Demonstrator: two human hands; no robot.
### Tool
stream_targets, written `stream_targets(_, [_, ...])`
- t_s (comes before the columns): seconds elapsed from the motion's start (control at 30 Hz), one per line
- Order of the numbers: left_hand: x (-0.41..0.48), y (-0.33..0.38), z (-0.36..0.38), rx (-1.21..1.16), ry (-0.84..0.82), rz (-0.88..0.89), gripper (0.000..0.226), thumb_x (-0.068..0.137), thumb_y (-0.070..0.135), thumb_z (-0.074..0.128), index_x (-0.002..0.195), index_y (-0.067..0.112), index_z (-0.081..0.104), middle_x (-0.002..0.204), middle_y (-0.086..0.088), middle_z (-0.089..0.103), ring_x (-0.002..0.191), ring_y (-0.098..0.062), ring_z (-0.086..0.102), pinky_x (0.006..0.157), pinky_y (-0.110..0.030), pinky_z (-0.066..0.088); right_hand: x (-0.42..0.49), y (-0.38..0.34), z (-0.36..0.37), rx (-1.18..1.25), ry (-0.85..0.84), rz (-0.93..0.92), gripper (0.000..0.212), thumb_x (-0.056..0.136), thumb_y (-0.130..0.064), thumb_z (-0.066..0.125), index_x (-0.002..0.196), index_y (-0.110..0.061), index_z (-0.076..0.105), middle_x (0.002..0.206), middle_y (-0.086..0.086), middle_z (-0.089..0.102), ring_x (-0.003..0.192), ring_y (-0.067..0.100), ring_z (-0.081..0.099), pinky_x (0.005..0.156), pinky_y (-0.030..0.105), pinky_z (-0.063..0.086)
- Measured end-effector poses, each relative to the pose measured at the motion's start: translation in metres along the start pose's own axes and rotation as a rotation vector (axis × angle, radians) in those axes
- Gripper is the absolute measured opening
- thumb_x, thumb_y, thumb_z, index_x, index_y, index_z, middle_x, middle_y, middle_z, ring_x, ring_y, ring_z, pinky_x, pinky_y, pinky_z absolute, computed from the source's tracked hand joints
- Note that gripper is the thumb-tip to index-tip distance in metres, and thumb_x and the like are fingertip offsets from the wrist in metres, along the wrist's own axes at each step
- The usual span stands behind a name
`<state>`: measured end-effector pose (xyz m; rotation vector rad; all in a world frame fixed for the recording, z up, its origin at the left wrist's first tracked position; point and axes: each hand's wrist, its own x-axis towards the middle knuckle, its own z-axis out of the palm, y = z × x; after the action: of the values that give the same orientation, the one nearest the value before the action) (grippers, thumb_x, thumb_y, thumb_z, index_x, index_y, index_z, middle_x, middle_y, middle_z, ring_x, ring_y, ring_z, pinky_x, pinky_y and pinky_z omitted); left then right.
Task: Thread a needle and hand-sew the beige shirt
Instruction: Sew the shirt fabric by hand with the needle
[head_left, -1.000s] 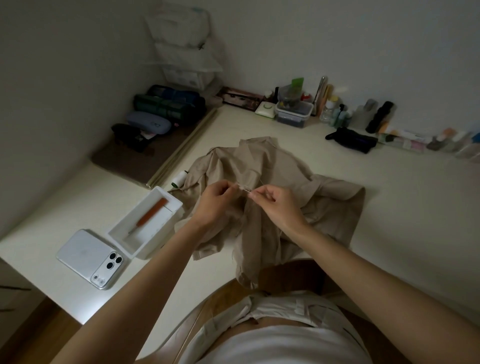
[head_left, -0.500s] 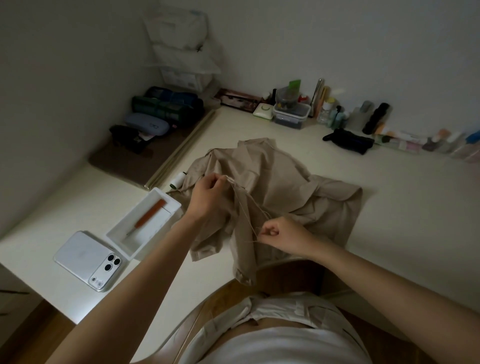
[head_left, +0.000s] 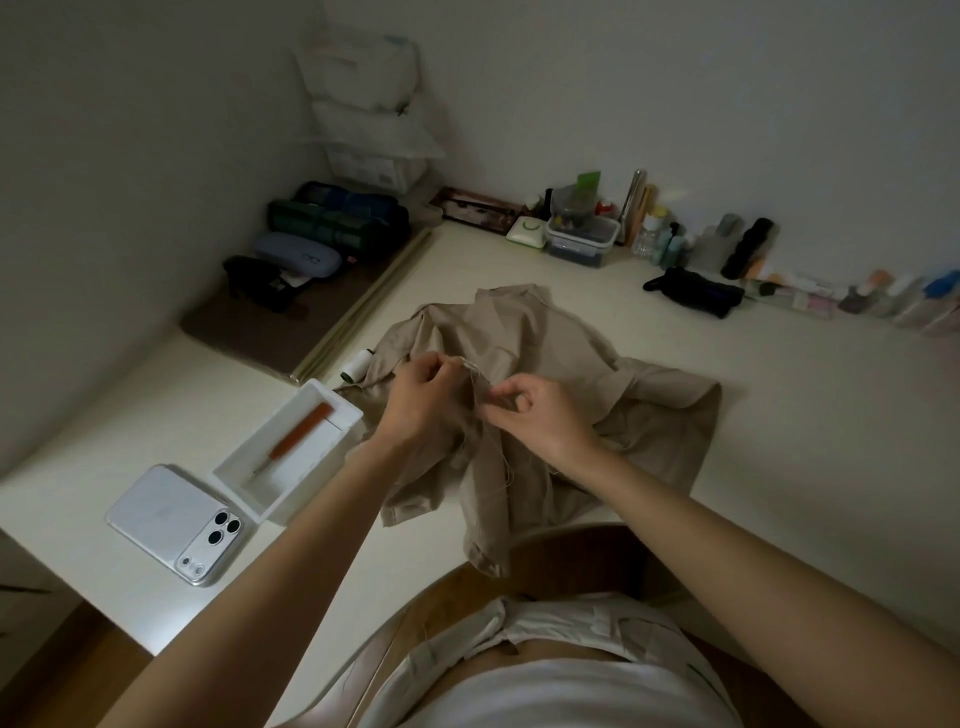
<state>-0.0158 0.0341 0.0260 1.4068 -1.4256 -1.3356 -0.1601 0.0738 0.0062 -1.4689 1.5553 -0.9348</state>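
The beige shirt (head_left: 597, 384) lies crumpled on the white desk (head_left: 675, 467), one part hanging over the front edge. My left hand (head_left: 418, 397) pinches a raised fold of the shirt. My right hand (head_left: 535, 410) is close beside it, thumb and forefinger pinched together at the fabric; the needle itself is too small to make out. A thin pale thread (head_left: 475, 369) runs between the two hands. A white thread spool (head_left: 357, 365) lies just left of the shirt.
A white tray (head_left: 332, 415) holding a brown-handled tool (head_left: 298, 436) and a white phone (head_left: 174, 525) sit at the left. Bottles, a clear box (head_left: 582, 240) and a black pouch (head_left: 693, 297) line the back wall. Cases lie on a brown mat at far left.
My right hand pulled down and away, drawing the thread out, then came back up to the fold beside my left hand. The left hand kept hold of the shirt.
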Motion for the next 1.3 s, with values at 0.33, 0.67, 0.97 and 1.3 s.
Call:
stream_targets(0.33, [-0.006, 0.008, -0.005, -0.024, -0.127, -0.085, 0.030, 0.098, 0.011, 0.039, 0.085, -0.004, 0.061, 0.070, -0.005, 0.058, 0.056, 0.002, 0.055, 0.051, -0.008, 0.041, 0.010, -0.008, 0.015, 0.023, 0.073, 0.022, 0.014, 0.087, -0.022, 0.068, 0.083, -0.009, 0.066, 0.050, -0.009, 0.039, 0.041, -0.001, 0.040, 0.049, 0.011, 0.033])
stream_targets(0.67, [-0.010, 0.006, -0.011, 0.016, -0.306, -0.154, 0.026, 0.098, 0.026, 0.034, 0.094, 0.009, 0.053, 0.090, -0.012, 0.049, 0.082, -0.021, 0.042, 0.049, -0.011, 0.037, -0.003, 0.001, -0.009, 0.128, 0.147, 0.050, 0.008, 0.090, -0.016, 0.062, 0.088, -0.010, 0.067, 0.040, -0.019, 0.047, 0.043, -0.006, 0.046, 0.054, 0.004, 0.037])
stream_targets(0.97, [-0.005, 0.001, -0.006, 0.029, -0.146, 0.041, 0.028, 0.100, 0.008, 0.041, 0.076, 0.011, 0.055, 0.072, 0.001, 0.057, 0.055, 0.007, 0.055, 0.059, -0.008, 0.043, -0.043, 0.031, -0.010, -0.094, -0.339, 0.073, 0.009, 0.086, -0.034, 0.066, 0.082, -0.026, 0.067, 0.055, 0.001, 0.047, 0.050, 0.015, 0.042, 0.063, 0.022, 0.043])
stream_targets(1.3, [-0.003, -0.005, -0.006, 0.067, -0.125, 0.064, 0.022, 0.100, 0.011, 0.041, 0.084, 0.008, 0.056, 0.073, 0.002, 0.057, 0.055, 0.007, 0.053, 0.054, -0.006, 0.040, -0.023, 0.003, -0.004, 0.003, 0.098, 0.008, 0.023, 0.086, -0.027, 0.067, 0.105, -0.014, 0.060, 0.052, -0.008, 0.034, 0.038, 0.003, 0.033, 0.044, 0.011, 0.029])
